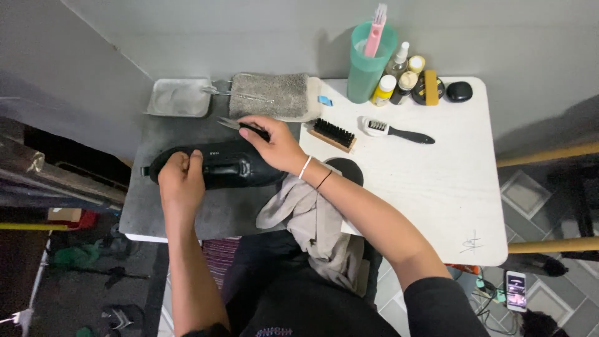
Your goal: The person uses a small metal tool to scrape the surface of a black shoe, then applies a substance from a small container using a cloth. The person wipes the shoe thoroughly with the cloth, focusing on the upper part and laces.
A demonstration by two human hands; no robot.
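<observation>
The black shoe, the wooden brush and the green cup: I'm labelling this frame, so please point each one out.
black shoe (240,170): head view, on the upper near the toe.
wooden brush (334,133): head view, on the black bristles.
green cup (368,65): head view, on the outer wall.

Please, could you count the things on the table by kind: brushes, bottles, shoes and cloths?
Brushes: 2, a wooden brush and a black-handled brush
Bottles: 4, clustered by the green cup, around
Shoes: 1, a black shoe held by the left hand
Cloths: 2, a grey towel and a beige cloth
Total: 9
</observation>
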